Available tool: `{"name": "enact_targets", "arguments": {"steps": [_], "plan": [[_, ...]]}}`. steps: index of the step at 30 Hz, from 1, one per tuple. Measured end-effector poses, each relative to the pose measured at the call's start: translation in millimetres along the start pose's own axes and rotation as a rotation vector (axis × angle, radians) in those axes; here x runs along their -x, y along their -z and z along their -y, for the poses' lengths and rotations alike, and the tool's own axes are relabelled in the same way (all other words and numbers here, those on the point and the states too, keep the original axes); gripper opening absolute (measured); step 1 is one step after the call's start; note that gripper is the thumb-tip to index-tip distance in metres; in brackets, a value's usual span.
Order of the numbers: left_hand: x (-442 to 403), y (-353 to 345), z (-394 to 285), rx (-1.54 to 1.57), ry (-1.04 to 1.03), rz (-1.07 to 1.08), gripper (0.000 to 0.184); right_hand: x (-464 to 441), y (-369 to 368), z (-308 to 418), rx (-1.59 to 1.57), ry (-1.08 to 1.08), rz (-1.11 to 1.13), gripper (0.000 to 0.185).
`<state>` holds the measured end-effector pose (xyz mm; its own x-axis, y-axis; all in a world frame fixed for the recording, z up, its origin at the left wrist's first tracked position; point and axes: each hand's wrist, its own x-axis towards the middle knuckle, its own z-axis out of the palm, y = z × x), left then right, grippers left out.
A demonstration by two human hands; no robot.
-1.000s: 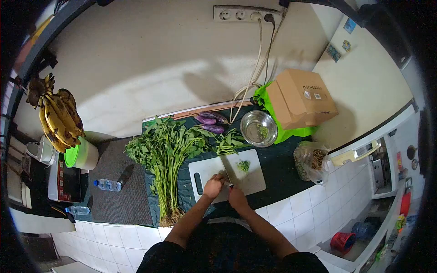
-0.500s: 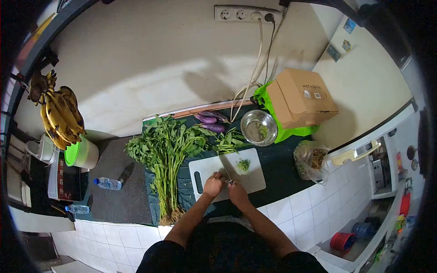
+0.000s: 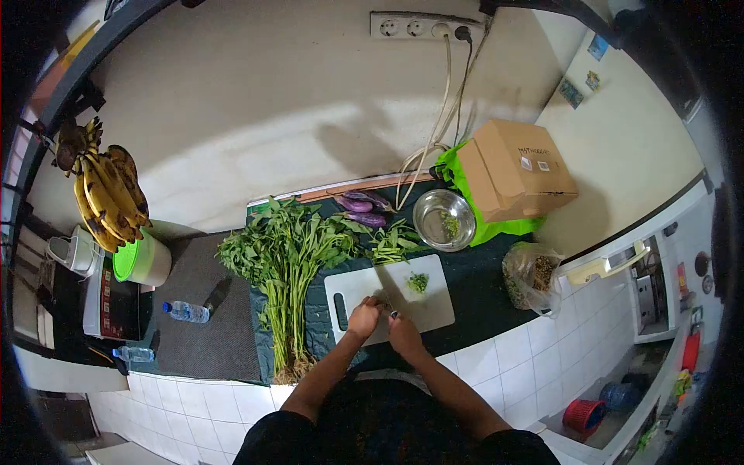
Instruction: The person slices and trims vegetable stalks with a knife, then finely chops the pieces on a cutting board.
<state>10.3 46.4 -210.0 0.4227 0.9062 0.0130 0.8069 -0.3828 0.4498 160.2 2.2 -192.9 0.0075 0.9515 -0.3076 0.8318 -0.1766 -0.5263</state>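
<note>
A white cutting board (image 3: 434, 306) with a handle slot lies on the dark green cover. Over its near part, my right hand (image 3: 404, 333) is closed around a knife (image 3: 394, 315); its blade is hard to see. Just left of it, my left hand (image 3: 364, 318) rests on the board with its fingers pressed together. Whatever those fingers pinch is too small to make out. A small pile of chopped greens (image 3: 418, 282) sits on the board's right half. Cut leafy stems (image 3: 392, 245) lie just beyond the board's far edge.
Left of the board lies a big bunch of leafy greens (image 3: 291, 287) with roots. Behind are purple eggplants (image 3: 363, 208) and a metal bowl (image 3: 444, 220) holding some greens. A cardboard box (image 3: 519, 170), a plastic bag (image 3: 532, 279), water bottles (image 3: 186, 311) and hanging bananas (image 3: 108, 194) surround the area.
The whole view has shifted slightly. Both hands stay at nearly the same place on the board, and the blade line seen between them earlier is less distinct now.
</note>
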Motion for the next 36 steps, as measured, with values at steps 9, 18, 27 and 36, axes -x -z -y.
{"name": "enact_targets", "arguments": {"steps": [9,18,27,36], "plan": [[-1.3,-0.1,-2.2,-0.013,-0.021,-0.003,0.026,1.3,10.7,3.8,0.024,0.058,-0.002,0.037],[3.6,9.9,-11.0,-0.013,0.013,0.000,0.026,-3.5,16.1,10.1,-0.028,-0.002,0.039,0.037],[3.8,5.4,-3.5,-0.007,-0.009,0.016,0.030,0.9,4.9,1.6,0.025,-0.016,0.062,0.037],[4.4,1.6,-3.1,-0.037,0.038,0.018,0.027,3.6,7.0,4.4,0.093,-0.012,0.055,0.038]]}}
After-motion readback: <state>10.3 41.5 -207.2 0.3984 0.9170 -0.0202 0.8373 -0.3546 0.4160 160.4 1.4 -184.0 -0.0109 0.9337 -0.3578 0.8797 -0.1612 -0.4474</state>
